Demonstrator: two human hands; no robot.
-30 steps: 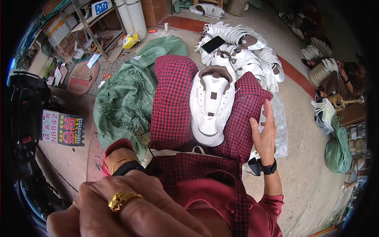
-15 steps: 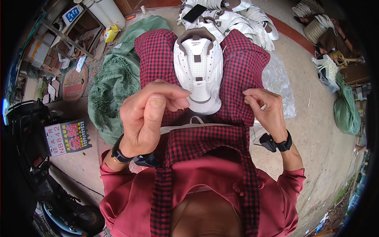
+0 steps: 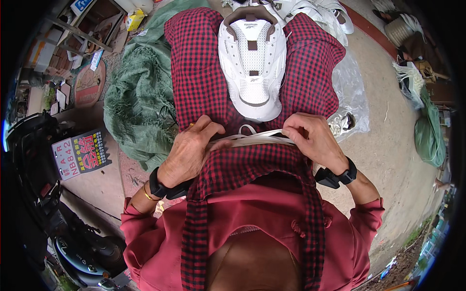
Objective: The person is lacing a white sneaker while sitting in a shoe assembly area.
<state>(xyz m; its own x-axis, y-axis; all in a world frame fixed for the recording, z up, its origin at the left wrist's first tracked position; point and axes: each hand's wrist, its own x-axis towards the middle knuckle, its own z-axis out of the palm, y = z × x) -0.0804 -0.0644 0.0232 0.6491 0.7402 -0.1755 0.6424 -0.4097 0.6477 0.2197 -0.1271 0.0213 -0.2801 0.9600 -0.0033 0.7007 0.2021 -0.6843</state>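
Observation:
A white lace-up shoe (image 3: 253, 63) without a lace rests between my knees on the red-and-black checked apron (image 3: 196, 68), its toe towards me and its row of eyelets bare. Across my lap, just below the toe, lies a bundle of white shoelaces (image 3: 250, 139), one of them looping upward. At the bundle's right end my right hand (image 3: 314, 139) pinches a lace between thumb and fingers. My left hand (image 3: 191, 151) is at the other end, thumb and forefinger apart around the laces; its remaining fingers are partly hidden.
More white shoes (image 3: 330, 13) are piled beyond my knees. A green woven sack (image 3: 138, 92) lies to the left, and clear plastic sheeting (image 3: 352, 97) to the right. A motor scooter (image 3: 73, 242) stands at lower left, with shelves (image 3: 87, 29) at upper left.
Both hands have come down from beside the shoe to the shoelaces on my lap. The right hand has taken hold of a lace. The shoe appears higher in the picture.

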